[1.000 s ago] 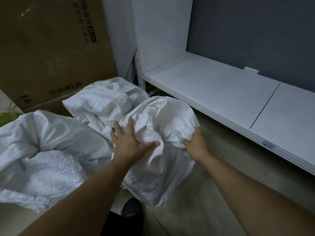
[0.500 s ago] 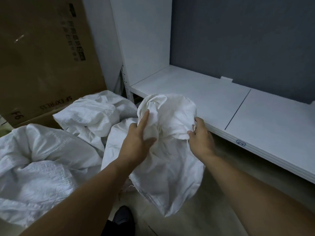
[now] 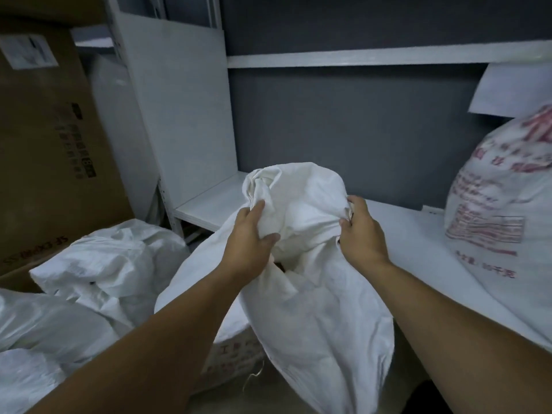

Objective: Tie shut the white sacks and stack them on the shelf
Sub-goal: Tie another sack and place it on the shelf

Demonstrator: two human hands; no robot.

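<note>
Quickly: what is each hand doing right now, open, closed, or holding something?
Left hand: closed, gripping bunched fabric at the top of the white sack.
Right hand: closed, gripping the other side of the same sack's top.

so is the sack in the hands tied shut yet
Not tied. Left hand and right hand bunch the sack top, with a dark gap below and no knot visible.

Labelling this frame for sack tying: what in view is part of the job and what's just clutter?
Part of the job:
- held white sack, gripped by left hand and right hand
- loose white sacks on the floor
- lower shelf
- printed sack on the shelf

Just lying about:
- cardboard box
- paper sheet
</note>
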